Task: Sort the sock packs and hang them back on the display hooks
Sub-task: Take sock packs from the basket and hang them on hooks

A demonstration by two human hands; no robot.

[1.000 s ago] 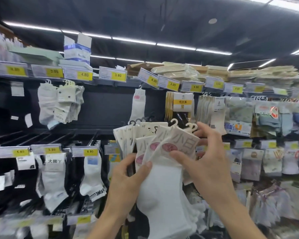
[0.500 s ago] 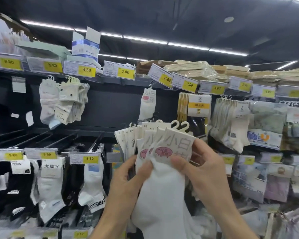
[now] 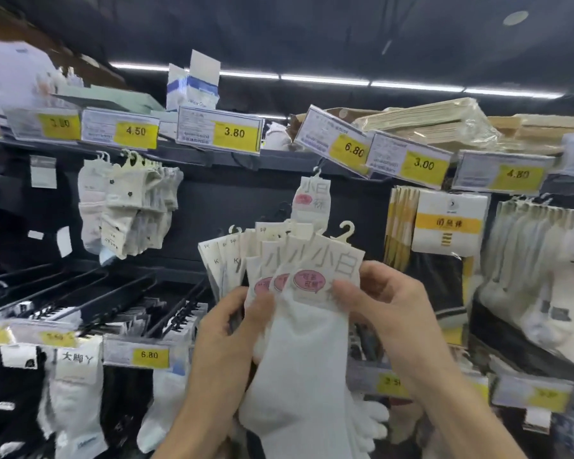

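The fanned bundle of white sock packs (image 3: pixel 299 342) sits at centre frame, in front of the display and not hung on it. The front pack (image 3: pixel 328 270), whose card carries grey characters and a pink oval label, overlaps two similar cards. Behind these, on the left of the fan, stand plainer K packs (image 3: pixel 221 260). The left hand (image 3: pixel 226 332) grips the bundle from the left, thumb across the fabric below the cards, fingers behind. The right hand (image 3: pixel 388 306) pinches the right edge of the front pack's card between thumb and fingers. Judged step: sorting, with the pink-label packs being told apart from the K packs; nothing from the bundle is hung yet. One matching pack (image 3: pixel 314 200) hangs above the bundle on a display hook (image 3: pixel 317 172) below the 6.80 price tag (image 3: pixel 343 145). The next move calls for drawing the front pack free without spilling the fan, then threading its plastic hanger (image 3: pixel 345 230) over that hook. Bare black hooks (image 3: pixel 80 293) stand to the lower left.
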